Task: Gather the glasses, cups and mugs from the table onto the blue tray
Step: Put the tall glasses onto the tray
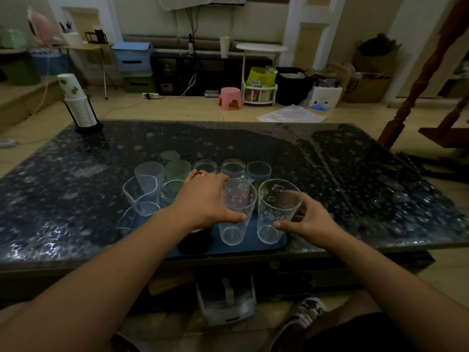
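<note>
Two tall printed glasses are seen at the near right of the blue tray (253, 246): one printed glass (234, 212) and a second printed glass (276, 212). Three small clear tumblers are counted in the far row: (206, 166), (234, 168) and (258, 171). Two frosted cups are seen, one pale cup (149, 174) and one green cup (177, 170). Two clear spouted beakers are counted at the left: (138, 190) and (137, 217). One further clear glass (171, 191) is partly hidden. One dark mug (195, 241) is seen. One stack of paper cups (76, 97) is counted.
</note>
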